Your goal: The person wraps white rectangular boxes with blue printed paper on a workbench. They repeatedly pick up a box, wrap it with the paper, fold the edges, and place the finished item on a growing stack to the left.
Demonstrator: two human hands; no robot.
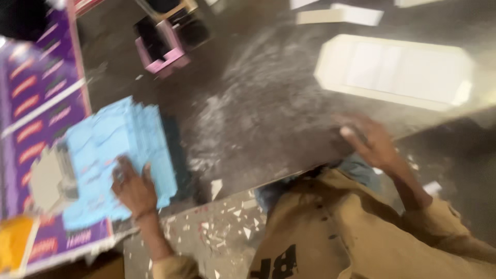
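Note:
My left hand (pixel 133 187) lies flat on a stack of light blue sheets (pixel 116 150), fingers spread and pressing on its lower right part. The stack rests on a purple printed sheet (pixel 36 93). My right hand (pixel 369 139) rests on the near edge of a dark grey board (pixel 248 108) dusted with white powder. Its fingers are stretched out and nothing shows in them. The picture is blurred by motion. My tan shirt (pixel 320 227) fills the lower middle.
A long white tray with cut corners (pixel 398 70) lies at the upper right, with flat white pieces (pixel 338 14) behind it. A small pink frame (pixel 165 44) stands at the top. A yellow thing (pixel 13 240) sits at the lower left. White scraps (pixel 227 217) litter the floor.

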